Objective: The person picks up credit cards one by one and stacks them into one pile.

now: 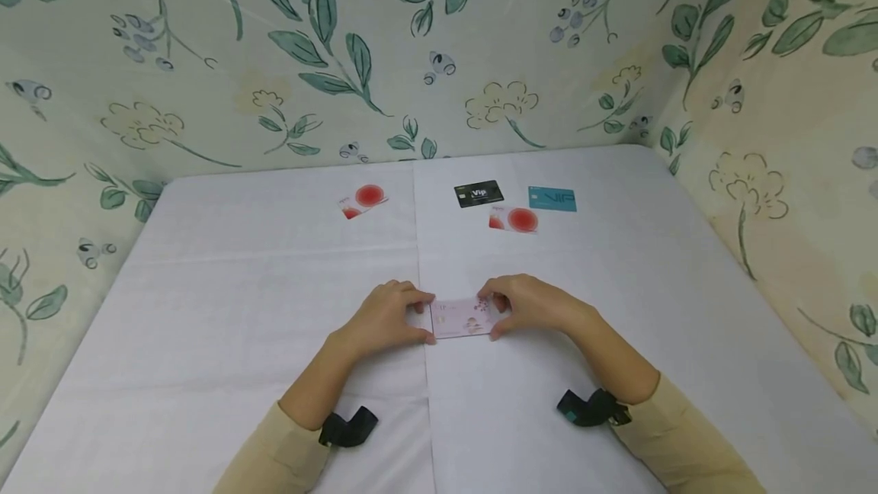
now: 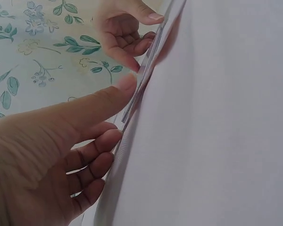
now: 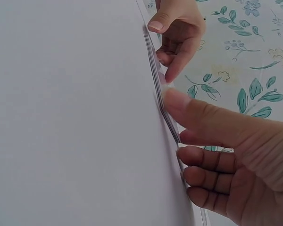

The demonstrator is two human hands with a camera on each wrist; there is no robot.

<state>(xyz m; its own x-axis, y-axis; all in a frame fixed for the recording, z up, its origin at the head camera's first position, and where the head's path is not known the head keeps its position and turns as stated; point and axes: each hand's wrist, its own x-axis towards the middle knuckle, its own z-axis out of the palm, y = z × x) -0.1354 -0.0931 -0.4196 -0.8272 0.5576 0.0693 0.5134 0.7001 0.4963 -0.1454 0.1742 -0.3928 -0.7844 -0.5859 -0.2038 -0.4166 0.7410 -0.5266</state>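
Note:
A small stack of cards (image 1: 453,320), pink with a floral print on top, lies on the white tablecloth in front of the person. My left hand (image 1: 386,317) holds its left end, thumb at the near corner and index finger at the far corner. At the opposite end my right hand (image 1: 538,305) pinches the stack the same way. Seen edge-on in the left wrist view, the stack (image 2: 156,47) shows several thin layers. The right wrist view also shows the layered edge of the stack (image 3: 155,77) beside the thumb.
Farther back lie a black Vip card (image 1: 479,194), a blue VIP card (image 1: 552,199) and a white card with a red circle (image 1: 513,219). Another red-circle card (image 1: 362,201) lies to their left. Behind the table (image 1: 226,311) hangs leaf-patterned fabric (image 1: 329,44).

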